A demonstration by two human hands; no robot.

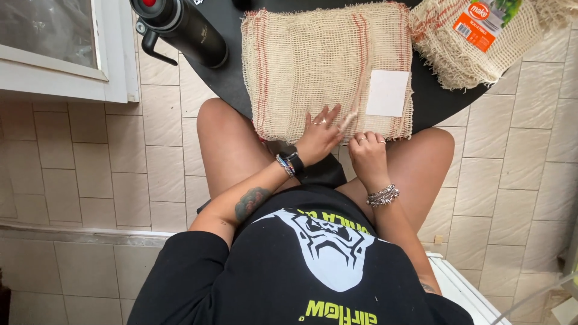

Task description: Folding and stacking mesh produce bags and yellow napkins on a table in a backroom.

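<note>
**Two hands at the near edge of a folded mesh cloth**

The person sits at a round black table (436, 99), knees under its rim, working on a folded, loosely woven cream cloth (319, 66) with faint red stripes near its left and right sides. It lies flat on the table, its near edge hanging slightly over the rim towards the lap.

The left hand (319, 135) rests palm down on the cloth's near edge, fingers spread and pressing lightly on the weave; it grips nothing. A dark watch and a bracelet sit on that wrist. The right hand (367, 153) is just beside it, fingers curled in at the cloth's hem; they seem to pinch the edge, though I cannot tell for certain from here. A beaded bracelet circles that wrist.

A plain white card (387, 92) lies on the cloth's right part, just above the right hand. To the left of the cloth a black thermos flask (183, 27) lies tilted on the table. At the far right, a second bundle of the same mesh cloth (463, 48) carries an orange-and-green label. Pale floor tiles (162, 162) show below.
</note>
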